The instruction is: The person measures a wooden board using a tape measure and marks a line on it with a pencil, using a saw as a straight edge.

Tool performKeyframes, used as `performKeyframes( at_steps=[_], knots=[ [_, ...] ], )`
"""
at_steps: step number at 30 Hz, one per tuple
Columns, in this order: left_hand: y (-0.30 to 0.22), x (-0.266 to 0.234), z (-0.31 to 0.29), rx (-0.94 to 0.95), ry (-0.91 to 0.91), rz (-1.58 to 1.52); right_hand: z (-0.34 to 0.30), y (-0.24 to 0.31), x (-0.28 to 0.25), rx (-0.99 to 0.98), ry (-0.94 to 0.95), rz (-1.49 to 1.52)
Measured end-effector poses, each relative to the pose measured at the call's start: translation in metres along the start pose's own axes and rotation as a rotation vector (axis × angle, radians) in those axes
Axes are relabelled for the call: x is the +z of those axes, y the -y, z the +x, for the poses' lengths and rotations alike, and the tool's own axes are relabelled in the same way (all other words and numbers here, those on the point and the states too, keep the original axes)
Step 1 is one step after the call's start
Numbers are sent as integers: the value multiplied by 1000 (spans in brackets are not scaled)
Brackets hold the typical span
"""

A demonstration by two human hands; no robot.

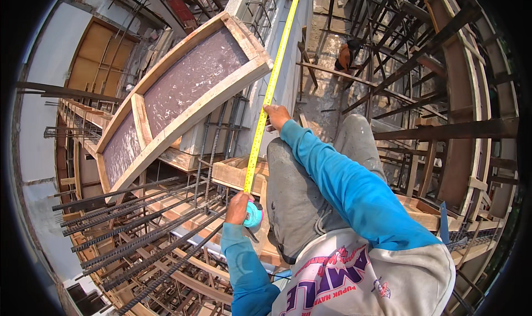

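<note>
A yellow tape measure blade (pixel 272 83) runs from its turquoise case up past the top of the picture. My left hand (pixel 237 208) is closed around the turquoise tape measure case (pixel 253 214), next to where the blade comes out. Farther along, my right hand (pixel 277 118) pinches the blade between thumb and fingers, above my knee. The blade is stretched straight beside a grey wall (pixel 287 39). Its far end is out of view. Left of the blade rests a wood-framed formwork panel (pixel 188 75) with a dark, white-specked face.
Thick ribbed rebar (pixel 138 227) juts out at the lower left, over timber framing. Far below on the right, a person in orange (pixel 346 55) is among dark props and braces (pixel 388 55). A curved formwork wall (pixel 471 149) stands at the right. My grey-trousered legs (pixel 299 188) straddle timber beams.
</note>
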State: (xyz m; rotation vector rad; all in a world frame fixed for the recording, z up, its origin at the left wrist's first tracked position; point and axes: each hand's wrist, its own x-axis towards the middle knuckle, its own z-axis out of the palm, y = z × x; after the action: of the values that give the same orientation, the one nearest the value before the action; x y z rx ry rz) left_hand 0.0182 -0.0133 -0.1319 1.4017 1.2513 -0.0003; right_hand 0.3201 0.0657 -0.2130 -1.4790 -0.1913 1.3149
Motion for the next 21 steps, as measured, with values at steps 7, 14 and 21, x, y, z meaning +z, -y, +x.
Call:
performKeyframes(
  at_steps=[7, 14, 21],
  knots=[
    [0, -13, -18, -81, 132, -71, 91, -5, -53, -223, -340, -38],
    [66, -23, -75, -331, -34, -96, 81, 43, -43, -102, -311, -132],
    [53, -11, 12, 16, -179, 49, 77, 14, -7, -194, -225, -40]
  ],
)
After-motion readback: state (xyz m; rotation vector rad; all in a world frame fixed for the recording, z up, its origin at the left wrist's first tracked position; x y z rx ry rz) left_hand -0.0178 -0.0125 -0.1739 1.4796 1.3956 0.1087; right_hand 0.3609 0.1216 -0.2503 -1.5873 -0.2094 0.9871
